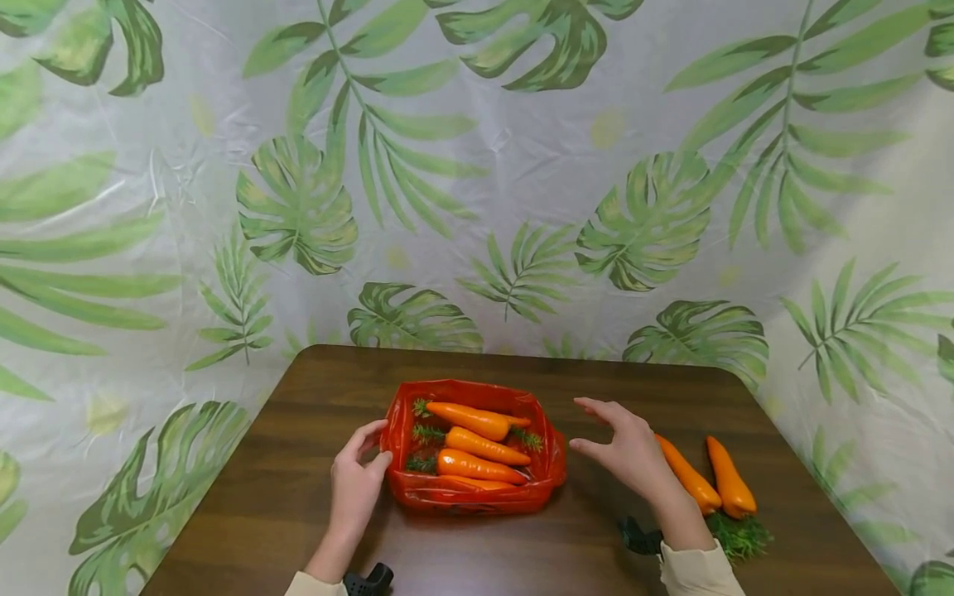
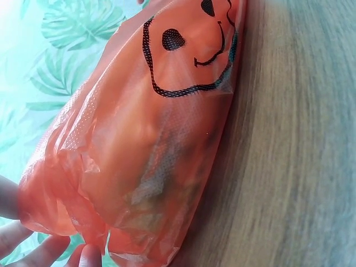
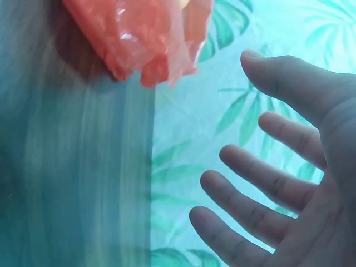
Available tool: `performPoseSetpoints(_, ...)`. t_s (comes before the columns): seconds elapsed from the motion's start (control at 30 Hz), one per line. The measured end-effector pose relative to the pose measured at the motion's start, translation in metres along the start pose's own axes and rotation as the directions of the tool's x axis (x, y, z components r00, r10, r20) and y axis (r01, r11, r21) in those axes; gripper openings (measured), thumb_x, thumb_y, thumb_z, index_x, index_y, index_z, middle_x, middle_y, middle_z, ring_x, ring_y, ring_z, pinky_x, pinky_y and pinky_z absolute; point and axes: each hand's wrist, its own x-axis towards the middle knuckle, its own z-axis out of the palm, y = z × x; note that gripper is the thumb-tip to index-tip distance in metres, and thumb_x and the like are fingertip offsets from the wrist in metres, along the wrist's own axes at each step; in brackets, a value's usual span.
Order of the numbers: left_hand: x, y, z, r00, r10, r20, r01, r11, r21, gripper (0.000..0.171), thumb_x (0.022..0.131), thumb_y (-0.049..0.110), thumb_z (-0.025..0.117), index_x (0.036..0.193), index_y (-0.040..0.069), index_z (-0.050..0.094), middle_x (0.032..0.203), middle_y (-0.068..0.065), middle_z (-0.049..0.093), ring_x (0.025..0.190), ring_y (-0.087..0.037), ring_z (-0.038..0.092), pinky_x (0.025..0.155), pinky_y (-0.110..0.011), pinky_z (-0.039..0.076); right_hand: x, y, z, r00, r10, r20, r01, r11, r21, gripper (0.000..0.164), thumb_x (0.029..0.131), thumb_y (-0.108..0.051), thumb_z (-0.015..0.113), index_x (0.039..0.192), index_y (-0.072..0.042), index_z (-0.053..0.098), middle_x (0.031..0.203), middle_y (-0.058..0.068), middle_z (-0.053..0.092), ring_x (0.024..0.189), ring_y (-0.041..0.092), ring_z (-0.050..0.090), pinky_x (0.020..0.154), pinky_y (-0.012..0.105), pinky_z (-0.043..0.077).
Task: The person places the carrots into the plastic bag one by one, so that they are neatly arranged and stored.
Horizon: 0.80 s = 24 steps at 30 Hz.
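In the head view, a red plastic bag (image 1: 477,502) lies on the table with its mouth spread open upward. Several orange carrots (image 1: 484,447) with green tops rest inside it. My left hand (image 1: 356,476) is at the bag's left end, fingertips and thumb touching the plastic with a gap between them. The left wrist view shows the bag's side (image 2: 167,133) with a black printed face, and fingers (image 2: 41,253) at its crumpled corner. Off the bag's right end, my right hand (image 1: 633,451) hovers empty, its fingers (image 3: 250,172) spread and the thumb apart.
Two more carrots (image 1: 730,480) with a green leafy top lie on the right of the brown wooden table (image 1: 298,430), partly behind my right forearm. A leaf-patterned curtain (image 1: 522,182) hangs behind the table's far edge.
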Motion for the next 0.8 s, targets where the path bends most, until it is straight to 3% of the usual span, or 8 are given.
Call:
performPoseSetpoints(0.17,-0.001,0.005,0.0,1.0,-0.008,0.004,0.008,1.0,0.001,0.039,0.088,-0.008,0.065,0.125,0.006,0.068,0.125,-0.015,0.067,0.117,-0.033,0.062,0.086,-0.031,0.057,-0.008,0.015,0.0,1.0,0.014,-0.011,-0.014,1.0,0.006,0.07,0.079,-0.053,0.08,0.142,-0.028,0.058,0.126,0.003,0.065,0.116,0.031,0.061,0.09,0.055,0.051)
performPoseSetpoints(0.37,-0.001,-0.001,-0.001,1.0,-0.007,0.005,0.007,1.0,0.007,0.039,0.088,-0.007,0.066,0.124,0.008,0.069,0.124,-0.012,0.067,0.116,-0.032,0.063,0.087,-0.037,0.057,-0.019,0.029,-0.003,0.998,0.027,-0.053,-0.029,0.999,-0.034,0.07,0.079,-0.052,0.081,0.14,-0.026,0.06,0.122,0.005,0.067,0.108,0.031,0.064,0.086,0.055,0.051)
performPoseSetpoints(0.8,0.0,-0.002,0.0,1.0,0.001,0.007,-0.001,1.0,-0.005,0.039,0.09,-0.005,0.067,0.126,0.008,0.068,0.128,-0.014,0.066,0.119,-0.033,0.062,0.088,-0.037,0.056,-0.037,0.048,-0.02,0.992,0.128,-0.02,-0.129,0.99,-0.061,0.077,0.08,-0.062,0.074,0.144,-0.023,0.055,0.129,0.013,0.064,0.114,0.039,0.061,0.087,0.059,0.05)
